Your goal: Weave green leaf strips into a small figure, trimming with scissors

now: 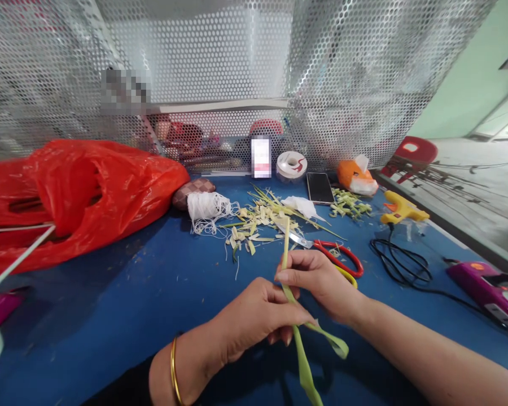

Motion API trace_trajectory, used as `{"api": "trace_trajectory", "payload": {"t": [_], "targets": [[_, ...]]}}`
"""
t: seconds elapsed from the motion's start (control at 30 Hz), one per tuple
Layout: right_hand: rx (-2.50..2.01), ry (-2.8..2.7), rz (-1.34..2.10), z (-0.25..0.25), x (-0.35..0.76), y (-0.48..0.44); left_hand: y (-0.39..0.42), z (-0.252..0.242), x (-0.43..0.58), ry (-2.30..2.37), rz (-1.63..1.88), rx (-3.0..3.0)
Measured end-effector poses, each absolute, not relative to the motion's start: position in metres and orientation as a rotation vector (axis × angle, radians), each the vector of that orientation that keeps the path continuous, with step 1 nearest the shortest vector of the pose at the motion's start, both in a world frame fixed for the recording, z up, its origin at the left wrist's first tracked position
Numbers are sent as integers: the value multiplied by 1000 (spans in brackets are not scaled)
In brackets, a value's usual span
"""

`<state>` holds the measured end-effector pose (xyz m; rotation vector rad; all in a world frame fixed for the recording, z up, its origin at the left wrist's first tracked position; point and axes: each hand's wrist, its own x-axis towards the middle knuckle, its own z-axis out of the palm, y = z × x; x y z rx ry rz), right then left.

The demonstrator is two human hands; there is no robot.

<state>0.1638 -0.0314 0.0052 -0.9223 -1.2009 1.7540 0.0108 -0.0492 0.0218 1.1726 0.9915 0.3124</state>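
Both of my hands pinch a pale green leaf strip [305, 369] above the front of the blue table. My left hand [258, 316], with a gold bangle at the wrist, grips it near its middle, where a second curled end sticks out to the right. Higher up, my right hand [317, 279] holds the strip between thumb and fingers, and its pale tip points away from me. Just beyond the right hand lie red-handled scissors [341, 254], with a yellow handle [346, 276] partly hidden under the hand. Cut leaf scraps [258, 220] are scattered past the fingers.
A red plastic bag [110, 192] fills the left side, beside a ball of white string [208, 207]. Farther back are a tape roll [291, 166], a dark phone [320, 188] and green knotted pieces [350, 203]. A yellow glue gun [402, 207] and purple power strip [486, 290] lie right.
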Motion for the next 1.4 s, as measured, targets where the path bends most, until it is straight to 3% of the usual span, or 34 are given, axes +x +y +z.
{"api": "trace_trajectory", "payload": {"t": [0.37,0.63,0.9,1.17,1.4], "targets": [[-964,-1226,1556,-3,159,-32,-51,24,8,872,262,1127],[-1054,-1492,1565,18,181,-22,-35,15,1,956,664,920],[-1098,-1907,1567,23,188,-25,-28,18,-2,1100,723,930],[-1165,-1929,1103,18,189,-20,-30,24,-1,1166,634,1031],[-1209,-1890,937,15,185,-20,-28,22,-3,1077,607,1026]]}}
